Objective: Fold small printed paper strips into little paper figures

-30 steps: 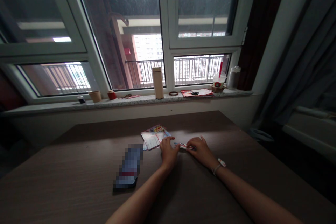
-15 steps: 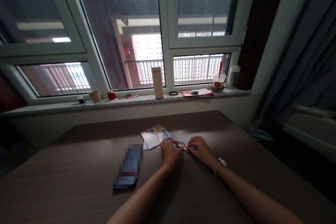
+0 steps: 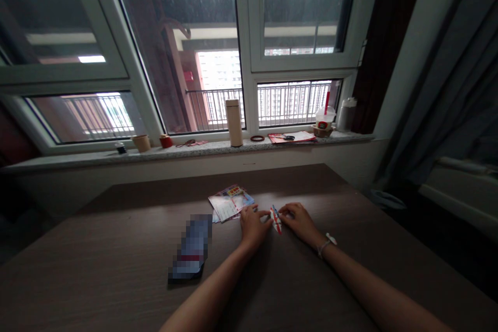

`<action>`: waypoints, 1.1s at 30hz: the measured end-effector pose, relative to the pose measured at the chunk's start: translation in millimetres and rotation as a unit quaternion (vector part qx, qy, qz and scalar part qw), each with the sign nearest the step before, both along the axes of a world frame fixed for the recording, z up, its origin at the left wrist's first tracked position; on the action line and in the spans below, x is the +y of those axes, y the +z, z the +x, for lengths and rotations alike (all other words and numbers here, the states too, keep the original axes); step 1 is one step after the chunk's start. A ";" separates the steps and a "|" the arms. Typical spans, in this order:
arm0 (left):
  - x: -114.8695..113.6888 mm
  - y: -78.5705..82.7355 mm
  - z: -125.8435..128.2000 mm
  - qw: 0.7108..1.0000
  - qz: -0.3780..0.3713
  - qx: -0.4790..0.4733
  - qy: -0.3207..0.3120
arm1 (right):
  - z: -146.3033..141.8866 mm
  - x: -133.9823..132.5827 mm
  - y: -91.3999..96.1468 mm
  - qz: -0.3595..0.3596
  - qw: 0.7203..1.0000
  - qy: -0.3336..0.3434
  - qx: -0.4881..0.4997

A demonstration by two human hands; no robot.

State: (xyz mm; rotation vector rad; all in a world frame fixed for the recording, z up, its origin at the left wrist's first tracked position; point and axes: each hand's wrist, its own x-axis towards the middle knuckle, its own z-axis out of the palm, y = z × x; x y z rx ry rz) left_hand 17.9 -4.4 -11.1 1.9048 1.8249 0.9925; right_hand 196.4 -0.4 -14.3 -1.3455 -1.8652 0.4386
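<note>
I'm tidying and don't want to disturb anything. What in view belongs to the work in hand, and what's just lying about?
Belongs to the work:
left hand
right hand
small red-and-white piece between them
perhaps the nearby loose papers

Apparently just lying about:
pixelated object on the table
on the windowsill: beige flask, scissors, drink cup, brown cup

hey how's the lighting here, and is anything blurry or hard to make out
Head view: bright window backlights the room, leaving the curtain dim; head view: pale sheen on the table near its far edge; head view: dark object pixelated, paper piece between left hand and right hand too small for fine detail.
</note>
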 end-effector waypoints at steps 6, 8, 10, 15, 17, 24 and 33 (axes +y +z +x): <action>0.0 0.7 1.0 1.000 0.005 -0.006 0.001 | -1.4 0.9 -4.8 0.005 0.998 -0.047 -0.039; -0.6 0.9 1.6 1.000 0.010 0.000 0.000 | -2.3 1.7 -6.4 0.005 0.997 -0.055 -0.051; -0.8 0.7 2.0 1.000 0.014 0.008 -0.002 | -2.5 2.6 -7.6 0.001 0.997 -0.057 -0.057; 0.4 -1.1 1.6 0.999 0.024 0.018 -0.013 | -1.2 4.0 -8.7 -0.004 0.998 -0.045 -0.054; 0.7 -1.6 1.1 0.999 0.027 0.014 -0.015 | -1.1 3.8 -8.6 0.002 0.997 -0.043 -0.056; 0.8 -1.7 0.4 1.000 0.024 0.011 -0.016 | -2.8 3.0 -7.8 0.003 0.998 -0.049 -0.035; 0.2 -0.6 0.5 0.999 0.021 0.024 -0.020 | -5.8 0.7 -3.4 -0.024 0.998 -0.048 -0.011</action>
